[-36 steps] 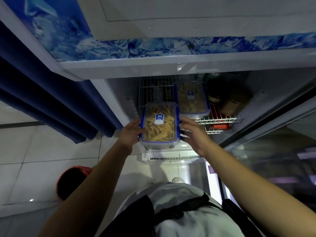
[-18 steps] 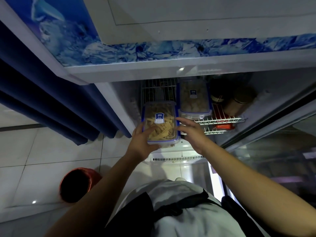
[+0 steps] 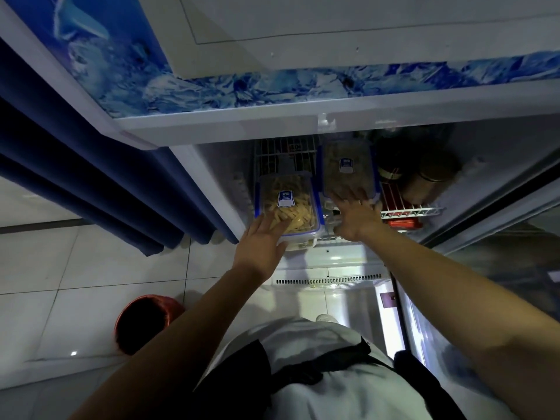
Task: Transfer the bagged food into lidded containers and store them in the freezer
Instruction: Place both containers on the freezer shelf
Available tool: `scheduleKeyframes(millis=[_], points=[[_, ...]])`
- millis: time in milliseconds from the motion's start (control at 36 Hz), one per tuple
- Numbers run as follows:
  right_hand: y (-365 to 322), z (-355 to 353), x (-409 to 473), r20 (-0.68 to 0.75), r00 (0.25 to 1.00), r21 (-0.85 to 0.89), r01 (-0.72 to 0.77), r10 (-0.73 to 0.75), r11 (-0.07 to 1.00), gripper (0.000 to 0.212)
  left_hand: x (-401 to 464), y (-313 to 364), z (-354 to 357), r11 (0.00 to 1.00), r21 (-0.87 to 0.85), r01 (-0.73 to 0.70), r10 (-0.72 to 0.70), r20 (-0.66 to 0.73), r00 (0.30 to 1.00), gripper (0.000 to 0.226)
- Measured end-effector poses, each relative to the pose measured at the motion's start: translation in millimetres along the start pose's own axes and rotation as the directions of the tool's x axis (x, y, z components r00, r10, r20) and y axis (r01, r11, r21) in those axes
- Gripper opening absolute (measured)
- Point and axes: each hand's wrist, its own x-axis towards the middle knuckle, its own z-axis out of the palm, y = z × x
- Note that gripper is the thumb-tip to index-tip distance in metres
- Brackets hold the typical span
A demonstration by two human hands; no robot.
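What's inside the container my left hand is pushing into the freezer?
The clear container holds pale yellow strips of food, seen through its lid. The left hand covers the near corner, and a blue label hides a patch; what lies beneath the top layer cannot be seen.

One view only: head cam, wide-angle, worn high, looks fwd and steeply down into open freezer. Edges bend w/ lens. Close range: wire shelf sits mid-frame, both forearms reach in from bottom edge. Wearer's torso fills near bottom centre. Tiled floor at left, blue curtain far left, freezer door glass at right. No 2nd view, no overlap.
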Motion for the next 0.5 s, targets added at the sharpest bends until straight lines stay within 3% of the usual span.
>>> scheduleKeyframes(millis=[306, 500], points=[[21.3, 22.8, -21.6, -0.093, 0.996, 0.068, -0.005, 0.011, 0.998, 0.091, 8.9, 3.8, -0.7, 0.999, -0.039, 0.0, -0.001, -0.044, 0.999, 0.057], [26.8, 20.9, -21.6, -0.111, 0.994, 0.107, 0.017, -0.005, 0.994, 0.089, 14.0, 4.2, 8.9, 0.999, 0.045, 0.003, 0.002, -0.111, 0.994, 0.075]])
